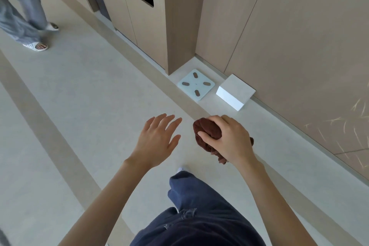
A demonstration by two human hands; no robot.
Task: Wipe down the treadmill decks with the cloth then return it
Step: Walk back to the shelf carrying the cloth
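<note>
mostly hidden, brown cloth (207, 133) bunched in right hand (229, 140) grip; left hand (157, 142) spread.

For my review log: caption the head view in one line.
Right hand grips a bunched brown cloth; left hand open beside it.

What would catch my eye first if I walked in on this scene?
The dark brown cloth bunched in the right hand, low centre, stands out against the pale floor; the left hand beside it is spread and empty. Beyond, a white scale and a white box sit on the floor by the wood-panelled wall, and another person's legs show at top left.
</note>
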